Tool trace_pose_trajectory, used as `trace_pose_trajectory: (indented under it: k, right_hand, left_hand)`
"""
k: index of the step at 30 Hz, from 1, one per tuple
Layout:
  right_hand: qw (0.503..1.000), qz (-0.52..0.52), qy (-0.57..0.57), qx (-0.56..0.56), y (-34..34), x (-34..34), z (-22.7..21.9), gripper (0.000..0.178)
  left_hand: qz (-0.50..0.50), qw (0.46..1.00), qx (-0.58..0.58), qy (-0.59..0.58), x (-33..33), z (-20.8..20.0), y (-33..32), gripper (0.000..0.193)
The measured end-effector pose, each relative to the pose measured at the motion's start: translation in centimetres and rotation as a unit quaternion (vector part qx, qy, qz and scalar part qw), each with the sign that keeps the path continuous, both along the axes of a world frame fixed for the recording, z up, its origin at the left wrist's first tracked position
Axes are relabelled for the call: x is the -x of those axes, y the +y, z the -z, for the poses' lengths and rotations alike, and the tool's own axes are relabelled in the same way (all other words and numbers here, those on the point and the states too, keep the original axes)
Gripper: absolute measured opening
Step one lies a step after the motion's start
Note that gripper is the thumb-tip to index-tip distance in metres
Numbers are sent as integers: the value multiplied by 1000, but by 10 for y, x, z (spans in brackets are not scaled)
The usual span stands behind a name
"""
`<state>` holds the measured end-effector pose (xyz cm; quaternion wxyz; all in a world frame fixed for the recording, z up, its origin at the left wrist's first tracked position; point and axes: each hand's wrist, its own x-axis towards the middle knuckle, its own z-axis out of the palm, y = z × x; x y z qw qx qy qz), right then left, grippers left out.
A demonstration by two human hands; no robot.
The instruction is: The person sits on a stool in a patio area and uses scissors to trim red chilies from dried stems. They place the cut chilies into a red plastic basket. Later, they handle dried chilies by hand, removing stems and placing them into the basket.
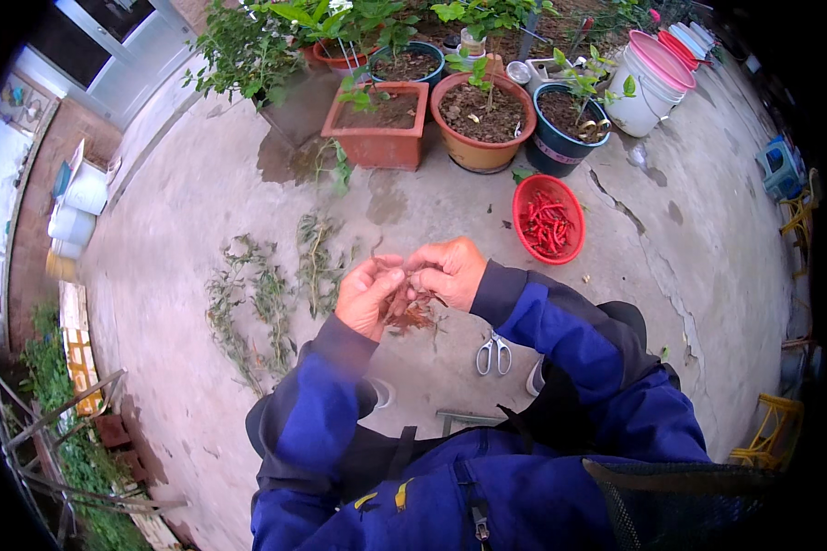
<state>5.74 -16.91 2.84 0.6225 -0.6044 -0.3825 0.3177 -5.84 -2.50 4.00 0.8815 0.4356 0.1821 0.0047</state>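
Nearest, the person's blue-and-dark-grey zipped jacket (515, 500) covers the lower middle and runs out of view at the near edge. A flat grey-green bar (469, 419) shows beyond it, mostly hidden, so its kind cannot be told. Two pale shoe tips (383, 393) peep out, the rest covered by dark clothing.

Just beyond, silver metal scissors (492, 356) lie on the grey concrete floor (708, 234), loops near; their blades are lost behind the right sleeve. Both hands meet above the floor: the left hand (369, 292) and the right hand (448, 273) each pinch a thin, dry-looking brown plant piece (414, 292) between them. Fingers cover most of it, and blur hides where one strand ends and another begins.

Below the hands lies a loose reddish-brown heap (415, 319), partly screened by the left hand. To the left spread wilted grey-green uprooted-looking plants (271, 303), too tangled to count.

Farther right, a round red plastic bowl (520, 220) holds slender red chili peppers (549, 223). Beyond stand a square terracotta-coloured planter (377, 151), a round orange-brown pot (483, 156) and a dark teal pot (560, 151); foliage behind is cut off at the far edge.
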Motion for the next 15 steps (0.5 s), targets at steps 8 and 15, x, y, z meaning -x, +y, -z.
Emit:
trace_pose_trajectory:
  k: [8,15]
  right_hand:
    - [999,6,16,35,-4,-11,-8,11]
    - [994,-22,-73,83,2,-3,-11,11]
  left_hand:
    - [58,988,-139,17,0,-18,-11,26]
    - [43,994,-94,21,9,-15,-9,24]
